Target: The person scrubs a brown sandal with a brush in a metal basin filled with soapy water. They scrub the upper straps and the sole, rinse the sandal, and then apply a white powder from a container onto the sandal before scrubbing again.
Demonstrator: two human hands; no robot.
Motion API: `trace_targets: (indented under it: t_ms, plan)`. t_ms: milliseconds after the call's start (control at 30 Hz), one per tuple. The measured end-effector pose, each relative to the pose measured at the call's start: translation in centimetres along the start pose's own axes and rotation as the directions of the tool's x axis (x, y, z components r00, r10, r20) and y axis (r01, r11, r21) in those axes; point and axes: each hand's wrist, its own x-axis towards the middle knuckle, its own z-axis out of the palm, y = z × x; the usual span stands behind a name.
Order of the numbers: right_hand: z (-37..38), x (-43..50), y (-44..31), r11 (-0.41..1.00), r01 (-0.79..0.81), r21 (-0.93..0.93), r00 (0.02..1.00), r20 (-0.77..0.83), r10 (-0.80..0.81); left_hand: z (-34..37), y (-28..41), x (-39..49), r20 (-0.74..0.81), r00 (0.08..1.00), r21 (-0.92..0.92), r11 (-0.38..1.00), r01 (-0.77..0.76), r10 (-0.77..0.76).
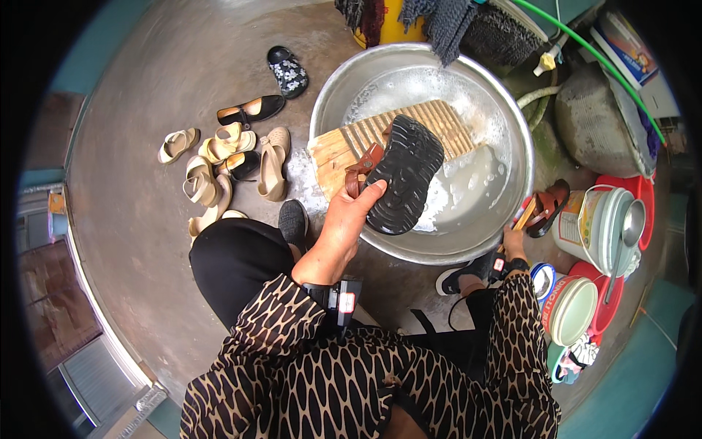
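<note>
My left hand (pixel 351 217) grips a brown-strapped sandal (pixel 408 175) by its end, its black ridged sole turned up towards me. The sandal is over a wooden washboard (pixel 340 151), which leans on the near left rim of a large metal basin (pixel 524 137) with sudsy water in it. My right hand (pixel 514 244) is low beside the basin's right side, closed on the wooden handle of a brush (pixel 525 213); the brush's far end is partly hidden. Another brown-strapped sandal (pixel 547 207) with a dark sole lies on the floor just beyond that hand.
Several beige and black shoes (pixel 208 178) and a flowered black clog (pixel 288 72) lie on the floor at left. Right of the basin are lidded buckets (pixel 595 219), red basins (pixel 614 296) and a large metal pot (pixel 587 118). Mops (pixel 447 24) hang over the far rim.
</note>
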Motion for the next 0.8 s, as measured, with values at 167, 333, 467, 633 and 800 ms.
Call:
trace_targets:
  t_ms: [167, 333, 467, 633, 800]
  plan:
    - [2.2, -6.0, 1.4, 0.986, -0.131, 0.098, 0.988, 0.098, 0.122, -1.8, 0.7, -1.0, -0.084, 0.996, 0.006, 1.0, 0.019, -0.018]
    - [8.0, -14.6, 3.6, 0.883, -0.274, 0.38, 0.962, 0.114, 0.249, -3.1, 1.8, -1.8, -0.084, 0.996, -0.008, 1.0, -0.011, 0.011]
    - [11.5, -23.0, 1.8, 0.829, -0.54, 0.143, 0.824, 0.292, 0.486, -3.0, 2.7, -2.5, -0.076, 0.997, -0.065, 0.998, -0.025, 0.02]
    - [13.5, -29.7, -1.4, 0.566, -0.601, 0.564, 0.796, 0.364, 0.483, -2.2, 2.4, -2.5, -0.112, 0.993, -0.05, 0.998, -0.033, 0.027]
    - [8.7, -28.7, -1.0, 0.655, -0.672, 0.345, 0.693, 0.603, 0.394, -1.8, 1.7, -1.3, -0.114, 0.993, -0.039, 0.999, 0.016, -0.02]
